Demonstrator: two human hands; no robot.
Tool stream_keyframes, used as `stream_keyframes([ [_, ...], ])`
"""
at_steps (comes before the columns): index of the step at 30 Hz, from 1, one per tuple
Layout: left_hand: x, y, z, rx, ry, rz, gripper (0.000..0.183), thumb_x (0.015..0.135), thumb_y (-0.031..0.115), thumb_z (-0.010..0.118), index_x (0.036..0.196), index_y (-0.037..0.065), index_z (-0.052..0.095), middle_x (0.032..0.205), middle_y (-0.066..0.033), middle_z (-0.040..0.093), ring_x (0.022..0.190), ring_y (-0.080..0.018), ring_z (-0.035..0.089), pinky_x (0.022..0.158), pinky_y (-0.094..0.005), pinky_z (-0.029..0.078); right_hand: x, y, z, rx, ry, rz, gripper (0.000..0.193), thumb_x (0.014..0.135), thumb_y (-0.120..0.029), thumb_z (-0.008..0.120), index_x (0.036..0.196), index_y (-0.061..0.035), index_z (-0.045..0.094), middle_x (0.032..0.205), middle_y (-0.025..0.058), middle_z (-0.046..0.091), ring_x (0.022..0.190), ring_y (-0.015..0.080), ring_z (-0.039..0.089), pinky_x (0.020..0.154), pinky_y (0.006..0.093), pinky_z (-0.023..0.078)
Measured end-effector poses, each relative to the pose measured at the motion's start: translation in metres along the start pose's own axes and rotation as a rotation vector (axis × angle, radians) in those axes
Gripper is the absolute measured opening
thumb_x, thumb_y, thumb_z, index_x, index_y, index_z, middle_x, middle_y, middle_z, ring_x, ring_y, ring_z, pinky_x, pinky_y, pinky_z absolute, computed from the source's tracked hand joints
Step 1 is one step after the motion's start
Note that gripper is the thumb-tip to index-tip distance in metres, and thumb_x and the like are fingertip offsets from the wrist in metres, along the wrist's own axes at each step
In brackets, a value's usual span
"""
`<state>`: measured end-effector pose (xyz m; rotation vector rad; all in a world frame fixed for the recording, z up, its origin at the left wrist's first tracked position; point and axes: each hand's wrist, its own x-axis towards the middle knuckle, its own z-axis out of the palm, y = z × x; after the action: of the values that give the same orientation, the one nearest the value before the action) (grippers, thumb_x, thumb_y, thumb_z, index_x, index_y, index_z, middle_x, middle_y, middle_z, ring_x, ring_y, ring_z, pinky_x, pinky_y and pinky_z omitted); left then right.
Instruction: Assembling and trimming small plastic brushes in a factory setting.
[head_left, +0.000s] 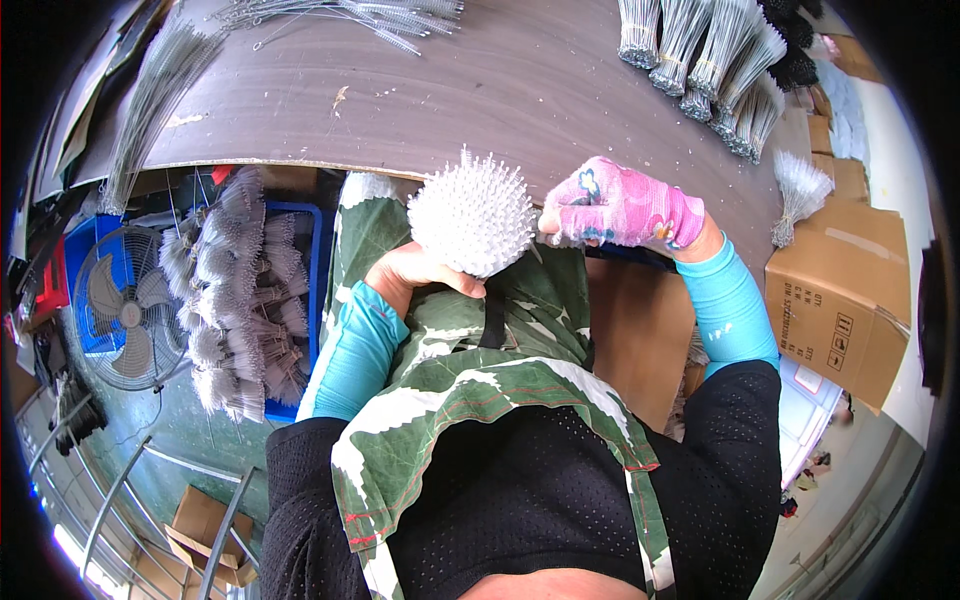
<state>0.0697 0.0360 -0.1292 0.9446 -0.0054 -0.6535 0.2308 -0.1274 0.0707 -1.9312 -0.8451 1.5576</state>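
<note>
A thick round bundle of thin white-bristled brushes stands over my lap, its many bristle tips facing up. My bare left hand is closed around its lower left side, with the thumb along the near edge; the other fingers are hidden under the bundle. To the right of it, my right hand wears a pink flowered glove with bare fingertips. Its fingers are curled together close to the bundle's right edge, and what they hold, if anything, cannot be made out.
Loose wire brushes lie at the far edge of the brown table. Tied brush bundles stand at the far right. Cardboard boxes are on the right. At left are a floor fan and a blue crate with more bundles.
</note>
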Motion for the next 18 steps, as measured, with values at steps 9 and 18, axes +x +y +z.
stream_keyframes([
  [9, -0.001, 0.006, 0.002, -0.014, 0.004, -0.004, 0.076, 0.052, 0.0, 0.083, 0.123, 0.004, 0.055, 0.117, -0.0052, 0.059, 0.112, -0.0185, 0.048, 0.098, -0.0315, 0.036, -0.003, -0.005, -0.008, 0.084, -0.059, 0.087, 0.032, 0.088, -0.033, 0.057, 0.086, -0.0022, 0.068, 0.067, -0.0016, 0.058, 0.057, 0.0063, 0.047, 0.054, 0.0219, 0.04],
  [18, -0.002, 0.011, 0.004, -0.022, -0.006, -0.01, 0.074, 0.053, 0.0, 0.083, 0.122, 0.004, 0.055, 0.115, -0.0056, 0.059, 0.11, -0.0187, 0.049, 0.096, -0.0321, 0.038, 0.005, -0.007, -0.009, 0.014, -0.089, 0.111, 0.038, 0.087, -0.04, 0.06, 0.081, -0.0044, 0.069, 0.061, -0.0026, 0.054, 0.054, 0.0061, 0.045, 0.052, 0.0238, 0.038],
])
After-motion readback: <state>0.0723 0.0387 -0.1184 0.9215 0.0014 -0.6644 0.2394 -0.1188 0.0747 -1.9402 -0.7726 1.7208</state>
